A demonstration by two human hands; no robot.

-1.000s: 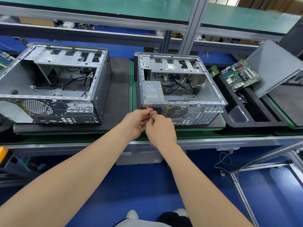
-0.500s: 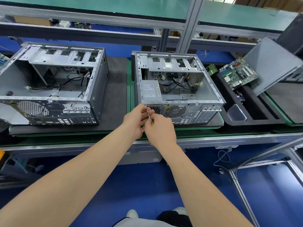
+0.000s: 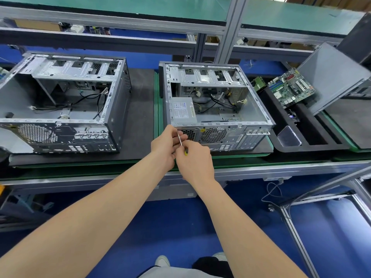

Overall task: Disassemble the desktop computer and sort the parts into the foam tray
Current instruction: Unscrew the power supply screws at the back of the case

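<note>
Worktop (image 3: 140,117), middle case (image 3: 218,125) open: right hand (image 3: 195,159) grips screwdriver (image 3: 180,140), left hand (image 3: 166,145) pinches its shaft at the PSU (image 3: 183,112) rear corner (screw hidden). Next, I'd judge: back the screw out, move PSU to foam tray (image 3: 313,146).

I can't read the white label (image 3: 183,111) on the power supply (image 3: 180,100); a yellow warning triangle (image 3: 202,130) marks its rear.

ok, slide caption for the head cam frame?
Left hand and right hand hold a screwdriver at the rear of the open computer case, power supply inside; motherboard in the foam tray.
</note>
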